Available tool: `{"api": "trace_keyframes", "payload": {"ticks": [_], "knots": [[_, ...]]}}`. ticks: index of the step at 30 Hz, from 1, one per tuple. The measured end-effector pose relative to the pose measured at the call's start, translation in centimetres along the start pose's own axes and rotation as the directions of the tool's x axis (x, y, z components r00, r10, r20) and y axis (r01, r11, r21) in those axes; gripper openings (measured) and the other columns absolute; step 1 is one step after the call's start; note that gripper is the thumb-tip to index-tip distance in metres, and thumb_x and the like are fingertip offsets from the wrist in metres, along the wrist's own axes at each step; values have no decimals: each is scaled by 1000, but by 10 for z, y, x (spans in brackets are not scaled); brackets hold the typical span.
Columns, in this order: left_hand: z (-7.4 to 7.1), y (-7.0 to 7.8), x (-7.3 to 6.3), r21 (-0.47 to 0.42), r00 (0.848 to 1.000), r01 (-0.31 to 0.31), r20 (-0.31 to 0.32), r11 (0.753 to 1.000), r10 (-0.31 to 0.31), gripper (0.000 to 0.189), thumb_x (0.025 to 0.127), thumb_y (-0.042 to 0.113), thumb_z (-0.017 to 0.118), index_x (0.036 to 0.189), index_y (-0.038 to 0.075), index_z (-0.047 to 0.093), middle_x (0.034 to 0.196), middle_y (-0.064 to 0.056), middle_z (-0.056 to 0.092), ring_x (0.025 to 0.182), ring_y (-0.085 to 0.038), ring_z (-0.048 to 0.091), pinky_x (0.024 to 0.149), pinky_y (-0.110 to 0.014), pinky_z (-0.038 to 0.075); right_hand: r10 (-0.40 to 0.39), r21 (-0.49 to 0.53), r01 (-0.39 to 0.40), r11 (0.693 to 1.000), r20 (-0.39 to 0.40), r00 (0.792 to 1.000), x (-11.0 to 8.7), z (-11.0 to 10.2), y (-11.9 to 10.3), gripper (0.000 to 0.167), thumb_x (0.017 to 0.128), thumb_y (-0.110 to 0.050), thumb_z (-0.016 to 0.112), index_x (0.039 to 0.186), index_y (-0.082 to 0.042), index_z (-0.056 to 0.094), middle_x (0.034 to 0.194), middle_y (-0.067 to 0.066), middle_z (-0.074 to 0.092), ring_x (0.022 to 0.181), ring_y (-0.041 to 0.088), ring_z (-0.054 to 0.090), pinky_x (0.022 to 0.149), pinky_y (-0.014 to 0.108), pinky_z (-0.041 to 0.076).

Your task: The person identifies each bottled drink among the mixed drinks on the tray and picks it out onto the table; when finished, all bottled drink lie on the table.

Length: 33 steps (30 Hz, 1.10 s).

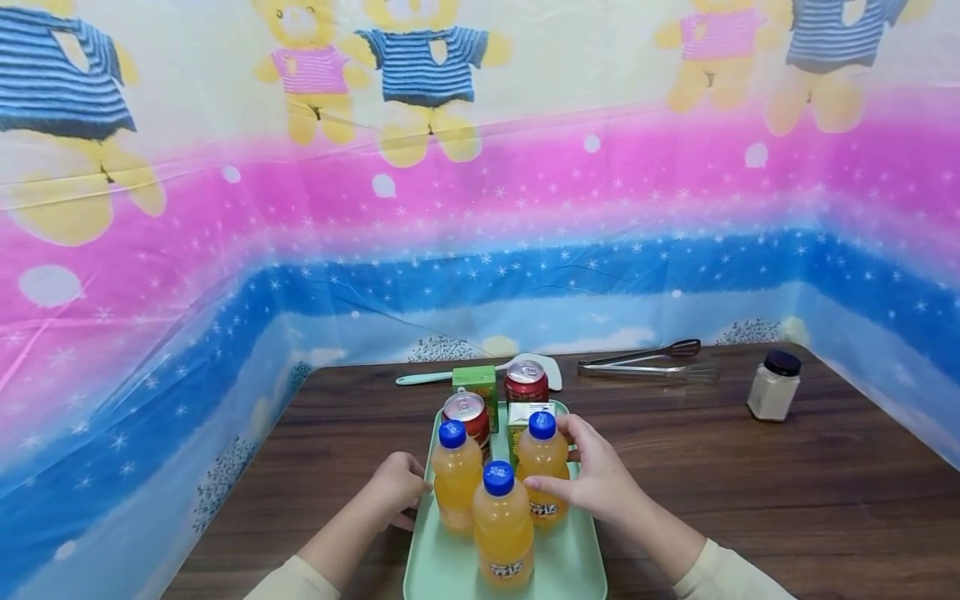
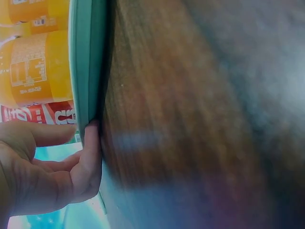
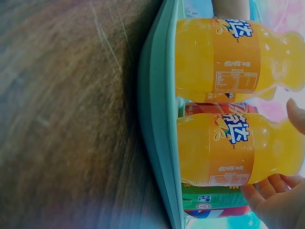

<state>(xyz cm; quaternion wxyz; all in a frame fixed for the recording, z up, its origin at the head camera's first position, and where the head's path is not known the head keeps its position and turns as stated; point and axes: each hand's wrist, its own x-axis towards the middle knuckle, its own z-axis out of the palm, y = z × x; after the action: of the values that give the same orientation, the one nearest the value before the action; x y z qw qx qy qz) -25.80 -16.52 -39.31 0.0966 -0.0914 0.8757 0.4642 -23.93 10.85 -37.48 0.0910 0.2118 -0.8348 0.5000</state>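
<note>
A pale green tray holds three orange soda bottles with blue caps. My right hand grips the right bottle, thumb on the near side and fingers around the far side; it stands upright on the tray. At the tray's left rim, my left hand pinches the edge, its fingers against the outer wall in the left wrist view. Beside it is the left bottle; the front bottle stands nearest. Behind them are two red cans and two drink cartons, partly hidden.
On the brown wooden table, a white spatula with a pale green handle lies behind the tray. Metal tongs lie at the back, right of centre. A jar with a dark lid stands at the right. Patterned cloth hangs behind.
</note>
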Motion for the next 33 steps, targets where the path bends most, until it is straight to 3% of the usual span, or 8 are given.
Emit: {"api": "trace_keyframes", "payload": {"ticks": [7,33], "knots": [[-1,1,-1,24,1000,-24,4,999,24,20,77,-12,55,97,-7,53,84,-15,55,72,-26,61,51,-43,56,10,-11,-10,1000,-16,1000,1,2,0,58,68,-23,84,116,-13,51,103,-3,57,98,16,56,83,38,53],[0,0,2,40,1000,-18,-5,999,18,23,75,-12,59,95,-5,51,84,-15,54,70,-26,61,49,-42,56,0,-17,-1,1000,-78,997,1,9,-5,60,66,-16,85,116,-13,52,103,-6,58,95,11,56,81,29,52]]}}
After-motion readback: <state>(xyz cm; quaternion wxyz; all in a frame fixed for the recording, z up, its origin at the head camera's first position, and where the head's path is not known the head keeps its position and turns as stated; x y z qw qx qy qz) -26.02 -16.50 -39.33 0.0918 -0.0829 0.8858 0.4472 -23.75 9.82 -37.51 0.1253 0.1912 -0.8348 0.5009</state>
